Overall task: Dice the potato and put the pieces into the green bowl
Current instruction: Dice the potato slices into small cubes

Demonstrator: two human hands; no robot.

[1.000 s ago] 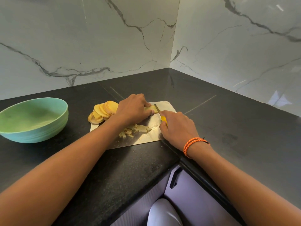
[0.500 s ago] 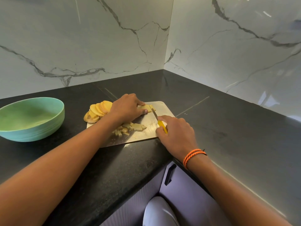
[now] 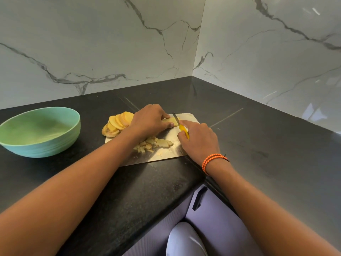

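Knife [image 3: 181, 126] with yellow handle is grasped in the right hand [image 3: 200, 140], blade on the potato slices [image 3: 172, 121] that the left hand [image 3: 149, 121] grips. Both are on the cutting board [image 3: 173, 152]; the green bowl [image 3: 39, 132] stands well left of it.

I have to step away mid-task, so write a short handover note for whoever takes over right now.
Left hand holds the potato piece down on the cutting board.
Right hand grips the yellow-handled knife, blade at that piece.
Done: small diced pile on the board.
Left: uncut slices at the board's far left; green bowl shows no potato yet.
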